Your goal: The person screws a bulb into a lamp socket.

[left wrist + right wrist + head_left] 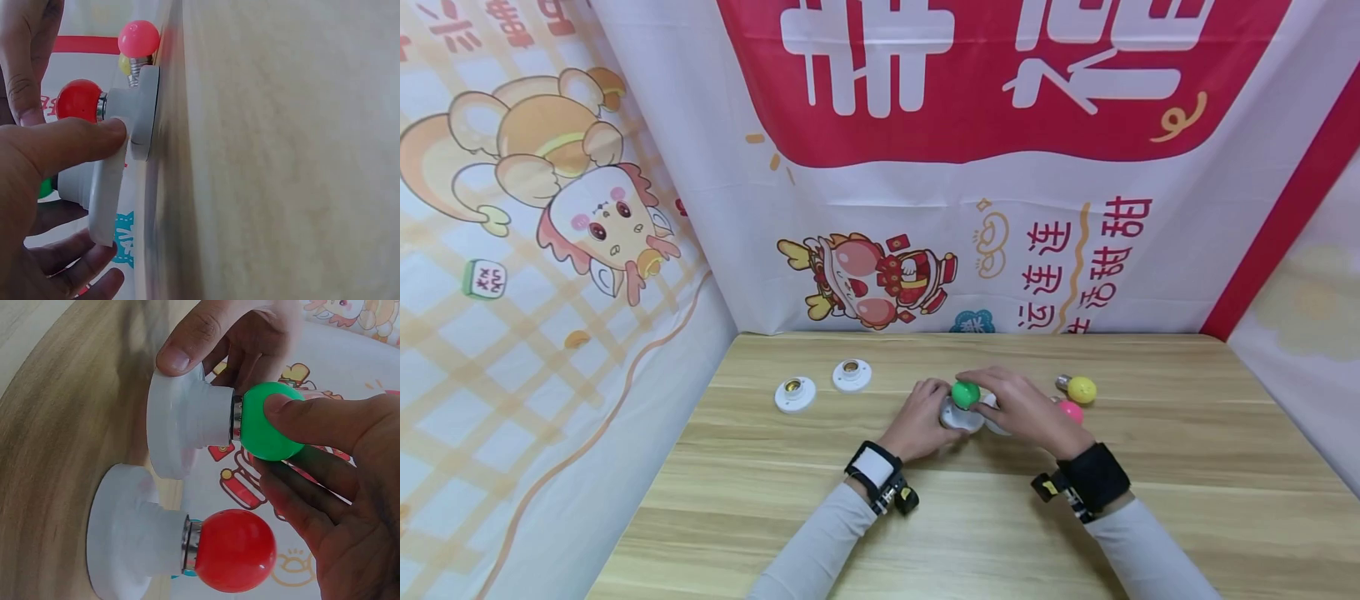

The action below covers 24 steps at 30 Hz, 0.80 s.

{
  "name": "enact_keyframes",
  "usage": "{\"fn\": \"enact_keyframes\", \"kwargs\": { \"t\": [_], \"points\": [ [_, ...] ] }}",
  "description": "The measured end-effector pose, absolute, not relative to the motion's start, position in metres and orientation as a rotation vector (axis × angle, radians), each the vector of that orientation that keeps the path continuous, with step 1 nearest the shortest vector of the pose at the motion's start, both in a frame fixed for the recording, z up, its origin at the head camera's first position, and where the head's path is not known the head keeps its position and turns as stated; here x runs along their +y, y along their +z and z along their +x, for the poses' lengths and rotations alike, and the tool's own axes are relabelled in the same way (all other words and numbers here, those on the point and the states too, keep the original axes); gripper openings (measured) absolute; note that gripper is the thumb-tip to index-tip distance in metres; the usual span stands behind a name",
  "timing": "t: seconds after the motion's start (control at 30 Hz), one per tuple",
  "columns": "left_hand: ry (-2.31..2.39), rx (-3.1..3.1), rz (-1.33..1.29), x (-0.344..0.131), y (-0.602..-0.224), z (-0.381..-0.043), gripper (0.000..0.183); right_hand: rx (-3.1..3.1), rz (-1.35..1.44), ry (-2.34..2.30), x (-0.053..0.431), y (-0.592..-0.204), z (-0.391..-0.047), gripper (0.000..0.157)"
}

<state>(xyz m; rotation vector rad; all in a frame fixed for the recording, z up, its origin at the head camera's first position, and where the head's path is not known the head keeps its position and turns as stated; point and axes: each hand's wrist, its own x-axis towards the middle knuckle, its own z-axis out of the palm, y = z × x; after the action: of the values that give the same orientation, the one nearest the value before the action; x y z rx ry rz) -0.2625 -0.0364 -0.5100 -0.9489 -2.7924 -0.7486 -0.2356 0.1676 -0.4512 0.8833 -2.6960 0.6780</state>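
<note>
The left hand (917, 422) is gripping the socket (164, 428) just above the table (730, 508), seemingly steadying it; the right hand (1021, 410) is pinching the green bulb (261, 439) at its mouth, left of the red bulb (235, 551).

We have a tabletop (977, 533) with a pale wood-grain surface, and towards its far left part we see two white lamp sockets sitting flat and apart from each other, the nearer one (794, 395) a little further left than the farther one (852, 376), both showing brass-coloured insides. Nearer the middle we find another white socket (119, 534) resting base down, a red bulb (236, 550) seated in it. To the right of that we spot a yellow bulb (1082, 390) lying on its side, with a partly hidden pink bulb (1072, 411) just beside it.
</note>
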Motion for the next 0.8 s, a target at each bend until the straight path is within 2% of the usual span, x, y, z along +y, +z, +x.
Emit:
{"fn": "enact_keyframes", "kwargs": {
  "t": [0.8],
  "points": [
    [-0.693,-2.893,-0.921,-0.038,-0.514,-0.267,0.076,-2.719,0.958,0.64,0.165,-0.464,-0.246,0.052]
  ]
}}
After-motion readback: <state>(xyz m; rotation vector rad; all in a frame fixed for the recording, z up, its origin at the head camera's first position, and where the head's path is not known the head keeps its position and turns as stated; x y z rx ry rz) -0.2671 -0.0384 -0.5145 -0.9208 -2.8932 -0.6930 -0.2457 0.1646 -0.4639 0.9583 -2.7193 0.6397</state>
